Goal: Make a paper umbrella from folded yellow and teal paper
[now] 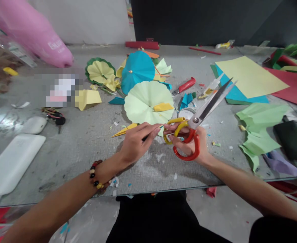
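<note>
My left hand (138,141) is closed in a pinch near the table's front, with a small thin piece at its fingertips, too small to name. Close on its right, my right hand (188,143) has its fingers through and around the handles of the scissors (196,119), which have yellow and red grips. Their blades point up and to the right, slightly apart. The fingertips of both hands nearly meet. Just beyond them lies a pale green scalloped paper disc (143,101) with a folded yellow piece (162,107) on it. Behind is a blue pleated paper disc (139,69).
On the grey table (87,152), a red cutter (186,85) and glue bottle (211,88) lie beyond the scissors. Coloured sheets (251,76) and crumpled green paper (261,125) are at the right. At the left are a white power bank (14,163) and pink bottle (37,33).
</note>
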Demonstrator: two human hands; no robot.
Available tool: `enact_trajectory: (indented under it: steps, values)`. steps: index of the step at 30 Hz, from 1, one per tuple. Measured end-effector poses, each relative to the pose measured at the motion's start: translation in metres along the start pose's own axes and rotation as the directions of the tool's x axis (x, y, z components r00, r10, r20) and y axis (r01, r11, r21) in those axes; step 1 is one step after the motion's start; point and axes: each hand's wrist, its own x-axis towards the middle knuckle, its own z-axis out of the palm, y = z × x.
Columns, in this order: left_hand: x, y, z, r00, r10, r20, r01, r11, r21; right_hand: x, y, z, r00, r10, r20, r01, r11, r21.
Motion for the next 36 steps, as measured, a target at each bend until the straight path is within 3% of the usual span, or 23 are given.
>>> enact_trajectory:
  steps: [10, 16, 22, 28, 36]
  values:
    - [-0.0001, -0.0003, 0.0005, 1.000, 0.018, 0.005, -0.018, 1.000, 0.009, 0.0013, -0.0022, 0.0021, 0.999, -0.033, 0.017, 0.033, 0.999, -0.024]
    - [-0.0029, -0.0009, 0.0014, 0.996, 0.084, 0.024, -0.085, 0.995, 0.044, 0.0005, 0.0004, 0.0011, 0.994, -0.053, -0.094, 0.046, 0.996, -0.075]
    - [-0.0068, -0.0019, 0.0025, 0.987, 0.148, 0.071, -0.152, 0.986, 0.063, 0.0035, -0.0033, -0.0014, 0.990, -0.113, -0.079, 0.097, 0.979, -0.177]
    - [-0.0062, -0.0025, 0.0029, 0.984, 0.161, 0.078, -0.167, 0.982, 0.087, 0.0038, -0.0002, -0.0005, 0.993, -0.091, -0.075, 0.083, 0.991, -0.109]
    - [-0.0083, -0.0022, 0.0044, 0.973, 0.214, 0.087, -0.224, 0.967, 0.124, 0.0045, -0.0036, -0.0004, 0.988, -0.145, -0.057, 0.133, 0.974, -0.182]
